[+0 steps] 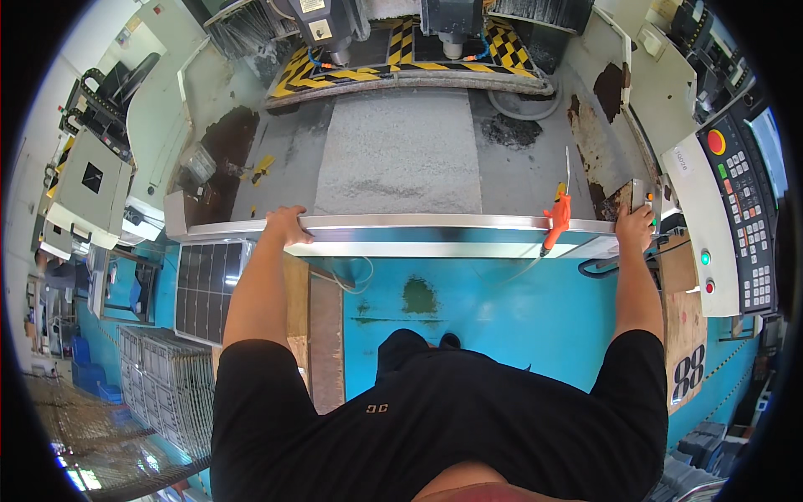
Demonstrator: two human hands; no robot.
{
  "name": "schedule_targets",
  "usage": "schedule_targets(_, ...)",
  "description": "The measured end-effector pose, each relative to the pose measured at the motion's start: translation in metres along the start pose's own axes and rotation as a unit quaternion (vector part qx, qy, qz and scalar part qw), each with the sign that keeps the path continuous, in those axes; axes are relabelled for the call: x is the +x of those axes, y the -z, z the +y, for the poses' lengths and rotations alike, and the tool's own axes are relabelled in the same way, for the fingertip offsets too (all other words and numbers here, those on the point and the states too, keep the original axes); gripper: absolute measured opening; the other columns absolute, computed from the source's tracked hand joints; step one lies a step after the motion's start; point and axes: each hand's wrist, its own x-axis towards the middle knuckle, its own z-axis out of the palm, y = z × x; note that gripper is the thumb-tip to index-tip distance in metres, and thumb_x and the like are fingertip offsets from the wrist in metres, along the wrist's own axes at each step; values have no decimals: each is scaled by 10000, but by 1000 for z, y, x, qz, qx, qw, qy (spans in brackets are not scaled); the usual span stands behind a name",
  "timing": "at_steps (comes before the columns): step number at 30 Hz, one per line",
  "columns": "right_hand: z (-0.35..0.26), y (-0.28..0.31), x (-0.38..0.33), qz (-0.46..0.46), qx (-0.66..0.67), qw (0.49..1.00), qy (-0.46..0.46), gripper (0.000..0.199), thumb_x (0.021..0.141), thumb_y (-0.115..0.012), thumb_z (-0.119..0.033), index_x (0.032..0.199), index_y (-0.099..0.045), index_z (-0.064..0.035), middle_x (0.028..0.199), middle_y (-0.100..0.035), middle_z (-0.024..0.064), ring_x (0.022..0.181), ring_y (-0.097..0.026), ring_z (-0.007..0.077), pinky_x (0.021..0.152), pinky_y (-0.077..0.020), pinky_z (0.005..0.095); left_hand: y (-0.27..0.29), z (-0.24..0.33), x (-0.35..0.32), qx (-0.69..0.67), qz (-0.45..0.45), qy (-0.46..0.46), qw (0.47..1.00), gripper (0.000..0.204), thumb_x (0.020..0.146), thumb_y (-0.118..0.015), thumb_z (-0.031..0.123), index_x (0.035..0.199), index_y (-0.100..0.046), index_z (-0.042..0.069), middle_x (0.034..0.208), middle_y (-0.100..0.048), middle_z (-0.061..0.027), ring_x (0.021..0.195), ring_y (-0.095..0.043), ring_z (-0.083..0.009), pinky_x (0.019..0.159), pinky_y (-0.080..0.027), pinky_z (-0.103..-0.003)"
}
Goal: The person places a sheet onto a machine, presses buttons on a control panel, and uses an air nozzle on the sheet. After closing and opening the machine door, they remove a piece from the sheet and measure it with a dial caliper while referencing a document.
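Observation:
My left hand (288,226) grips the metal front rail (401,222) of a large machine, its fingers over the top and its thumb on the near side. At the rail's right end, my right hand (636,227) is closed around a small button box (641,194); its fingertips lie by the buttons and are partly hidden. Between the hands, closer to the right one, an orange air blow gun (559,216) hangs over the rail with its thin nozzle pointing up.
Behind the rail lies a pale, dusty machine bed (401,151). Two spindle heads (452,42) stand over a striped black-and-yellow table (401,79). A control panel (740,217) rises at right. Stacked grey crates (163,385) and a dark-panelled rack (205,289) stand at left.

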Motion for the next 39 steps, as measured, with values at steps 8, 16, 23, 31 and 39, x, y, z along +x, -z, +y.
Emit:
schedule_targets(8, 0, 0, 0, 23, 5, 1000, 7, 727, 943, -551, -563, 1412, -394, -30, 1429, -455, 204, 1256, -518, 472, 970, -506, 545, -1, -1, 0, -15, 9, -16, 1000, 904, 574, -915, 410, 1390, -588, 197, 1297, -643, -136, 1300, -516, -302, 1095, -329, -464)
schedule_targets(16, 2, -2, 2, 15, 5, 1000, 8, 742, 948, -538, -573, 1425, -378, -28, 1448, -443, 208, 1255, -514, 476, 976, -503, 540, -3, -3, 2, -24, 26, -34, 999, 910, 554, -905, 429, 1377, -593, 198, 1259, -661, -149, 1266, -546, -348, 1092, -331, -516)
schedule_targets(23, 2, -5, 3, 9, 11, 1000, 12, 742, 951, -534, -567, 1430, -373, -23, 1461, -431, 221, 1262, -502, 491, 993, -492, 540, -1, -1, 0, -12, 14, -16, 1000, 901, 578, -906, 422, 1389, -588, 190, 1280, -656, -137, 1299, -521, -301, 1093, -331, -476)
schedule_targets(31, 4, -8, 5, -7, 3, 1000, 7, 740, 944, -551, -552, 1426, -374, -19, 1440, -446, 216, 1228, -522, 499, 976, -508, 534, -2, -1, 3, -12, 9, -18, 1000, 899, 583, -908, 426, 1390, -587, 194, 1285, -656, -138, 1294, -530, -299, 1091, -337, -481)
schedule_targets(39, 4, -7, 3, 27, 12, 999, 15, 716, 942, -552, -553, 1398, -391, -24, 1416, -462, 203, 1212, -535, 493, 948, -519, 547, -3, -2, 2, 1, 7, 1, 1000, 902, 579, -912, 430, 1390, -590, 200, 1309, -643, -146, 1310, -525, -301, 1100, -338, -476)
